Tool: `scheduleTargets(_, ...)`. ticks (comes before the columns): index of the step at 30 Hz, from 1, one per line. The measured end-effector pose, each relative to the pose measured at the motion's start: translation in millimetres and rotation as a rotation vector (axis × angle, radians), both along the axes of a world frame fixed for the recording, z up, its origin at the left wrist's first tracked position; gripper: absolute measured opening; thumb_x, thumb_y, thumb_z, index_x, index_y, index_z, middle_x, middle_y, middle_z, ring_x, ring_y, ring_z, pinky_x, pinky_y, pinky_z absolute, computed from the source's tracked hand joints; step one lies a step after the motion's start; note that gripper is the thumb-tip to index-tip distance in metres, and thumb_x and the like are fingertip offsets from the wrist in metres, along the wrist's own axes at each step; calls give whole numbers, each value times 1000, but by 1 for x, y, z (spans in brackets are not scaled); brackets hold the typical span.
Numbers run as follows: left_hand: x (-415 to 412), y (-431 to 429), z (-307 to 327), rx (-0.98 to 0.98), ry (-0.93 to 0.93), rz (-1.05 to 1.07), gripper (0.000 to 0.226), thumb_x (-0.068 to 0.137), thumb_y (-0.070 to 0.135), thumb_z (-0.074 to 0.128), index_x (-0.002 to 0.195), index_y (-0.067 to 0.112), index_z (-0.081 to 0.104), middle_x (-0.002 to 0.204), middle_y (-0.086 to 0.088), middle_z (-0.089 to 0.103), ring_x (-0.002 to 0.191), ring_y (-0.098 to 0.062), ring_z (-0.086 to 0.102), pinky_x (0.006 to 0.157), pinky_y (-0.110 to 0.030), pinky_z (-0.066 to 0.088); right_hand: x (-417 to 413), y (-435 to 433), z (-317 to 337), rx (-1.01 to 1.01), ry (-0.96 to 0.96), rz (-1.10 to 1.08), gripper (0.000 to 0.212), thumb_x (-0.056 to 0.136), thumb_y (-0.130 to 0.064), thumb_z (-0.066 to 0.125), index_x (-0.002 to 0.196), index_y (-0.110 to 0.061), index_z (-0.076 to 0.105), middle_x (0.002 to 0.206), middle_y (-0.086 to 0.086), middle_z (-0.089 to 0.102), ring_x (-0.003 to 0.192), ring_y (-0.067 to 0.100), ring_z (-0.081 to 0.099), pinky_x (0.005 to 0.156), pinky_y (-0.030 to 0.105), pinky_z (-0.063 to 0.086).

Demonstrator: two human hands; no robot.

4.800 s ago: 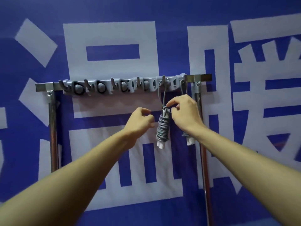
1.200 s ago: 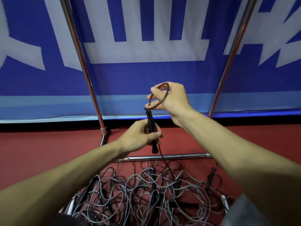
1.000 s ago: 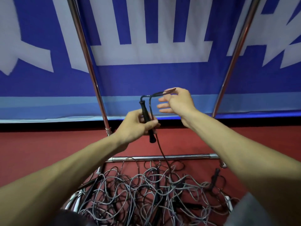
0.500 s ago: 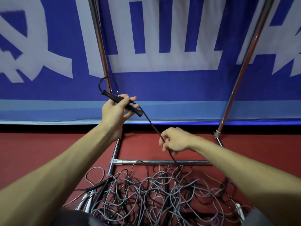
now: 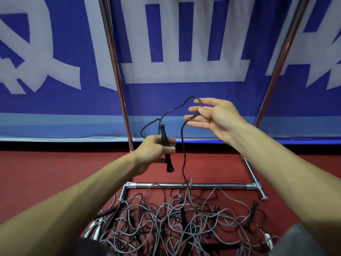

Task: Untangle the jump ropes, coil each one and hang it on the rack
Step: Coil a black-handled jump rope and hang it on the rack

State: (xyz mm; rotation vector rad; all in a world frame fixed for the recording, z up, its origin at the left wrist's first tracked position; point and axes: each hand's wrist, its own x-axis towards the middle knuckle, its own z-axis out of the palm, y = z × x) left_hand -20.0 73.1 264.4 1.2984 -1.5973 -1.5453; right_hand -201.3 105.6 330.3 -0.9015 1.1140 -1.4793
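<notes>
My right hand (image 5: 215, 115) has come up from the pile, fingers now straight and spread, with the black rope (image 5: 182, 150) draped across them. My left hand (image 5: 156, 148) grips its handle (image 5: 169, 164) upright. A fresh coil is starting, I judge, but the rope's tail still runs into the near tangle (image 5: 166, 218).

1. This looks like a sports hall or gym venue, not a home or an office.
2. The floor (image 5: 55, 169) is a smooth, matte red surface of the kind laid on courts, and it runs unbroken to the back wall.
3. A big blue banner (image 5: 166, 97) with huge white characters covers that wall, with a light-blue band (image 5: 55, 124) along its lower edge.
4. A chrome tube rack (image 5: 118, 80) stands in front of the banner, its uprights rising from a base crossbar (image 5: 203, 185).
5. A tangled heap of jump ropes (image 5: 166, 218), grey cords with black and white handles, lies on the floor at the rack's foot.
</notes>
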Motion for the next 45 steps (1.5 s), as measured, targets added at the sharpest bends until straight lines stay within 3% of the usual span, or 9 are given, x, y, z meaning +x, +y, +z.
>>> scheduleTargets(5, -14, 8, -3, -89, -137, -290, 19, 90, 2, 66, 103, 15, 69, 106, -11, 70, 94, -14, 64, 78, -26, 55, -5, -4, 1, -23, -324, -5, 24, 97, 13, 35, 99, 1, 56, 88, 15, 64, 69, 28, 73, 58, 33, 60)
scheduleTargets(11, -16, 9, 4, -180, -37, -207, 7, 84, -3, 70, 88, 2, 66, 82, -16, 71, 77, -21, 71, 73, -31, 59, -11, -14, -9, 23, -327, -203, 19, 99, 8, 37, 87, 2, 50, 90, 20, 62, 71, 27, 72, 62, 33, 60)
scheduleTargets(17, -12, 8, 22, -160, 228, -49, 9, 86, -4, 66, 82, 3, 61, 76, -16, 70, 80, -30, 72, 73, -39, 61, -4, -16, -37, 212, 130, -177, 15, 103, -19, 45, 112, -7, 46, 97, 15, 62, 76, 27, 68, 68, 37, 60)
scheduleTargets(25, 9, 0, 59, -37, 762, 99, 5, 95, 4, 55, 91, 6, 56, 76, -7, 69, 87, -26, 73, 75, -35, 60, 16, -8, -74, 258, 1055, 451, 29, 86, 5, 50, 105, -10, 67, 95, 2, 67, 86, 15, 57, 74, 22, 47)
scheduleTargets(28, 20, -1, 63, 23, 882, 159, 6, 95, 5, 56, 90, 8, 56, 83, -8, 70, 87, -24, 73, 71, -31, 59, 22, -1, -90, 369, 943, 595, 18, 91, -5, 62, 107, -13, 60, 102, 8, 60, 88, 21, 50, 82, 32, 48)
scheduleTargets(31, 27, -1, 64, 74, 950, 211, 4, 95, 8, 57, 92, 6, 57, 86, -7, 70, 86, -21, 74, 67, -27, 59, 29, -4, -100, 349, 985, 564, 42, 93, -20, 64, 128, -14, 43, 116, 16, 59, 95, 21, 56, 95, 42, 49)
scheduleTargets(34, 29, 0, 68, 135, 1018, 180, 7, 96, 10, 56, 95, 3, 58, 87, -8, 71, 87, -20, 74, 66, -25, 58, 40, -5, -98, 225, 1134, 565, 50, 95, -26, 61, 139, -17, 40, 127, 10, 58, 108, 19, 58, 89, 27, 48)
scheduleTargets(40, 30, -1, 70, 164, 1075, 172, 7, 96, 8, 55, 93, 4, 59, 92, -12, 73, 91, -24, 73, 75, -30, 60, 43, -1, -85, 261, 1000, 581, 15, 99, -10, 47, 92, -8, 59, 102, 17, 68, 83, 25, 68, 62, 32, 56)
scheduleTargets(45, 27, -6, 50, 120, 647, 192, 9, 97, 6, 54, 89, 6, 58, 91, -11, 69, 82, -25, 73, 74, -33, 61, 28, -7, -57, 136, 632, 211, 12, 99, -11, 52, 88, -16, 52, 76, 11, 66, 54, 22, 64, 52, 34, 58)
